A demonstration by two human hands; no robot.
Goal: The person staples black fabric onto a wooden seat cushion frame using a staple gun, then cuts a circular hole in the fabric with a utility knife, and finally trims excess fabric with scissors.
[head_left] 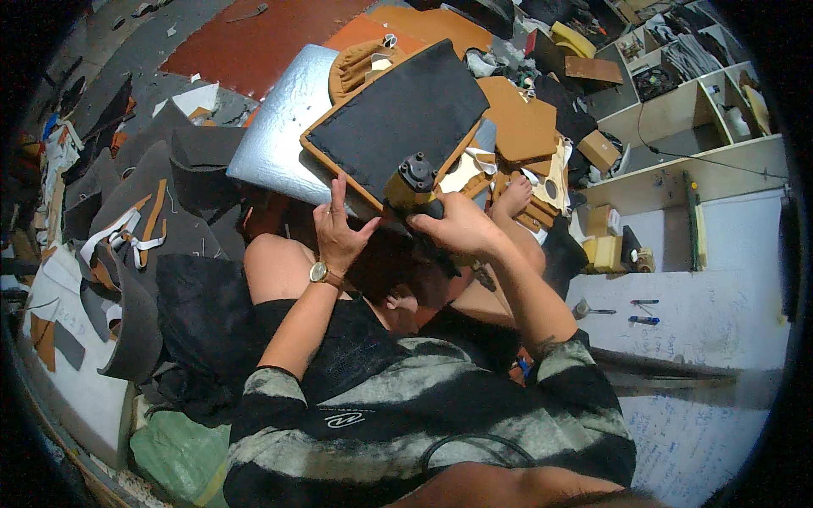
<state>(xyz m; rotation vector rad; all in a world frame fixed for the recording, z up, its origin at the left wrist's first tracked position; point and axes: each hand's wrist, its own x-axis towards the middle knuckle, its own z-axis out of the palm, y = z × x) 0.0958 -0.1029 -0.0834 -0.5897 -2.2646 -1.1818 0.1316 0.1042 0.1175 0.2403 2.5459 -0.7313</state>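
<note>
My right hand (461, 224) grips a yellow and black staple gun (412, 182), its nose pressed against the near edge of a seat panel (398, 114) covered in black fabric with a tan border. My left hand (339, 229), a gold watch on its wrist, lies flat with fingers spread against the panel's near left edge, just left of the gun. The panel rests tilted over my bare knees and lap.
A silver foam sheet (279, 135) lies under the panel at left. Grey and tan cut pieces (144, 220) pile at the left. Tan leather parts (529, 127) lie behind. A white worktable (711, 313) with small tools and shelves (677, 102) stand at right.
</note>
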